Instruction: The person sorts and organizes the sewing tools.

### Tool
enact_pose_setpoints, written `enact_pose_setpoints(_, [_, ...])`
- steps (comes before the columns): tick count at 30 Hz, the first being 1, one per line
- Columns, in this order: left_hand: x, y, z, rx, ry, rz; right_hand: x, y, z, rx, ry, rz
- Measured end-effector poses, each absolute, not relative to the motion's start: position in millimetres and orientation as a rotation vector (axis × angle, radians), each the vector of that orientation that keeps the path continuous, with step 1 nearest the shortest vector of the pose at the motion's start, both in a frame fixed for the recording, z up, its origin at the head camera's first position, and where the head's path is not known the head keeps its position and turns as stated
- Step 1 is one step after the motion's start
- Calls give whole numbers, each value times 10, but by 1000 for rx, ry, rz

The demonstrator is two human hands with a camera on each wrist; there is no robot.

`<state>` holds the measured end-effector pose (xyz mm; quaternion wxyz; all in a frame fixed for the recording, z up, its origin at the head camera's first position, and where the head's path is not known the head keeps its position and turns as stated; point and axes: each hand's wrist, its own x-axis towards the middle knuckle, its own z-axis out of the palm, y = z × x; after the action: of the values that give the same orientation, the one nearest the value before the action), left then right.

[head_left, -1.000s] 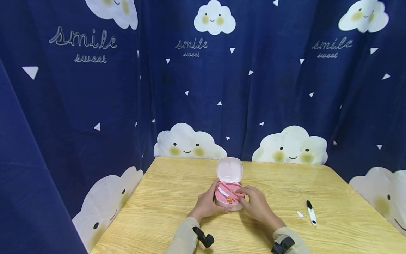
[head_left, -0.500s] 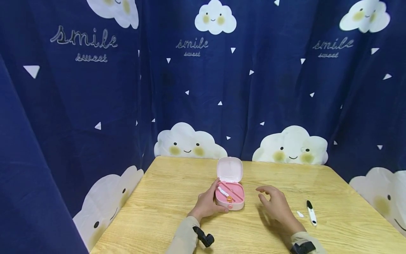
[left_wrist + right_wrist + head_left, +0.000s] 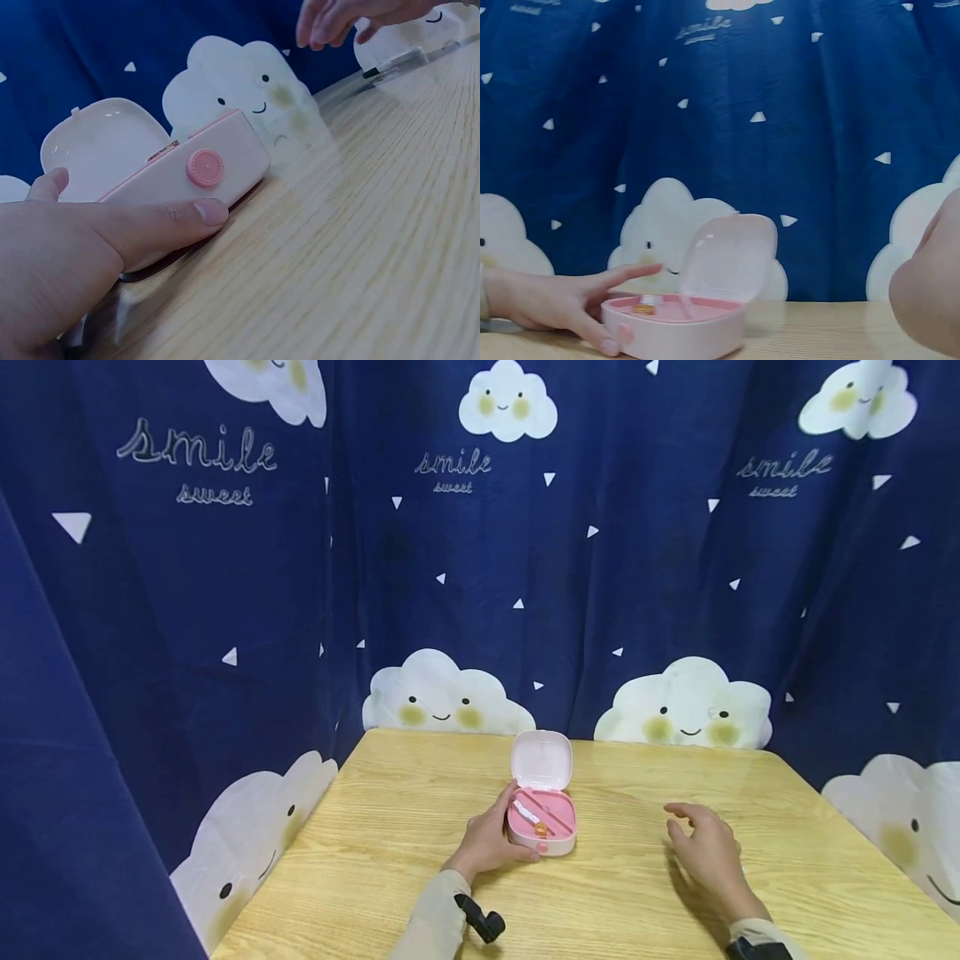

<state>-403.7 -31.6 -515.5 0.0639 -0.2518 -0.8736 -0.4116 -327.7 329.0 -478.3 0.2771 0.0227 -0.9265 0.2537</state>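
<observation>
A small pink and white box (image 3: 558, 848) stands on the table, its white lid (image 3: 542, 760) raised at the back. Inside it, left of a slanted pink divider, lie a slim white item (image 3: 525, 811) and a small orange ring-like piece (image 3: 541, 830). My left hand (image 3: 483, 843) holds the box by its left side, thumb (image 3: 176, 223) along the front near a round pink button (image 3: 205, 167). Well to the right, my right hand (image 3: 708, 856) hovers over the table with loosely bent fingers and nothing in them. It covers most of a slim black-and-white tool (image 3: 394, 64).
The light wooden table (image 3: 420, 777) reaches back to a dark blue curtain (image 3: 465, 568) printed with clouds. Curtain also hangs along both sides. Each wrist carries a black camera mount (image 3: 482, 920).
My right hand has left the box and moved right across the table, now blocking the black-and-white tool and small white piece seen earlier. The left hand and box stay put.
</observation>
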Motion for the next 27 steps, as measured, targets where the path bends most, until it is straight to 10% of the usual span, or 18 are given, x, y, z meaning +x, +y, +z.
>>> enact_pose_setpoints(27, [-4020,-319,-5134,-767,-2626,-1255,-3173,3914,-4868,-498,-2924,638])
